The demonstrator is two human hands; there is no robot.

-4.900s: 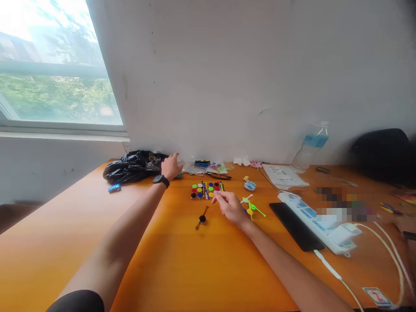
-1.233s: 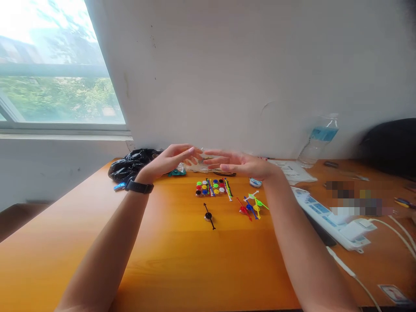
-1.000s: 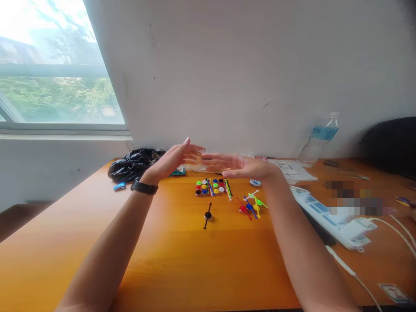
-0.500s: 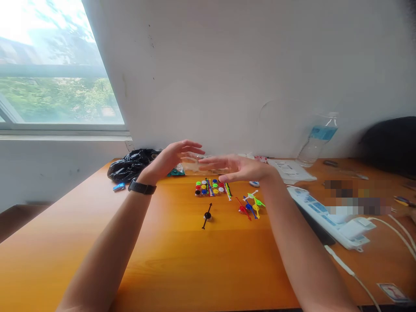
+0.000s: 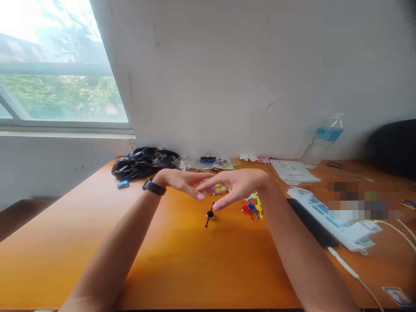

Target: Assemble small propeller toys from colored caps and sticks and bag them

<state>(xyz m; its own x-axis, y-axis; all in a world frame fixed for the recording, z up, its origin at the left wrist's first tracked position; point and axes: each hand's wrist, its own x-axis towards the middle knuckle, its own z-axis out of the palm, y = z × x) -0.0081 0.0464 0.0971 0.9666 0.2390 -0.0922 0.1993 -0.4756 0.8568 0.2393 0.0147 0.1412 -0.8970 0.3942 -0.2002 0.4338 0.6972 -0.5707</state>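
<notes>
My left hand (image 5: 182, 180), with a black band (image 5: 154, 187) on its wrist, is stretched out low over the table. My right hand (image 5: 235, 184) reaches in from the other side, its fingers spread and crossing near those of the left. Coloured plastic pieces (image 5: 218, 188) show in the gap between the hands, largely covered by them. Just on the near side of the right thumb stands a black arrow spinner (image 5: 210, 214) on a white base. A cluster of arrow spinners (image 5: 252, 209) in red, blue, yellow and other colours lies beside the right wrist, partly hidden.
A black plastic bag (image 5: 143, 162) and a small blue packet (image 5: 123, 184) lie at the back left. Along the right are a white power strip (image 5: 320, 210), a dark flat object (image 5: 302, 216), papers (image 5: 290, 171) and a clear bottle (image 5: 320, 145). A cable (image 5: 344, 262) runs to the front.
Both hands have come down and closer to me, now covering the rows of coloured pieces that showed before. The view has shifted slightly. The black spinner stays in place.
</notes>
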